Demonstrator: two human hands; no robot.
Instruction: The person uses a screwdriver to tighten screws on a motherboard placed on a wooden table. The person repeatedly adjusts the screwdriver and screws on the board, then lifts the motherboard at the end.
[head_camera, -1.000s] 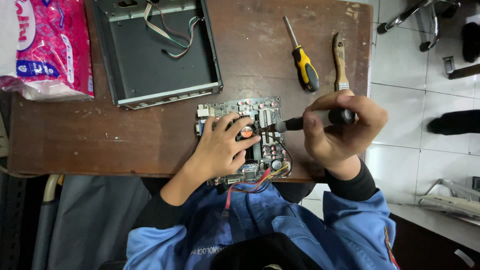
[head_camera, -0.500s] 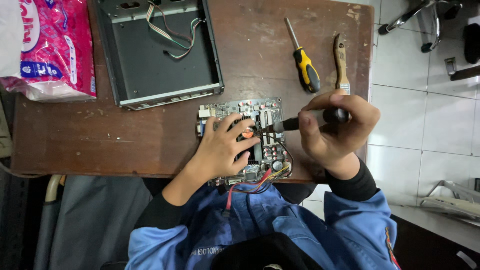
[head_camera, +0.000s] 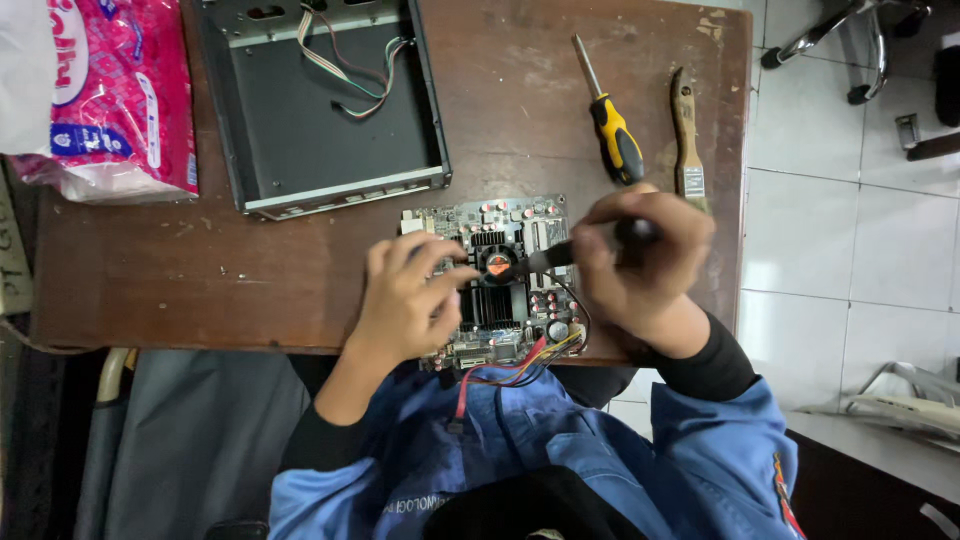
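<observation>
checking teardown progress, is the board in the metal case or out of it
Out. The board lies flat on the table in front of the open case, which holds only loose wires.

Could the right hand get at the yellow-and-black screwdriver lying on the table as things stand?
Probably yes, but not freely: the right hand already grips a dark-handled tool. The yellow-and-black screwdriver lies just beyond it on the brown wooden table, nothing between.

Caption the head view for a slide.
Left hand steadies a circuit board while right hand applies a dark-handled tool.
</observation>
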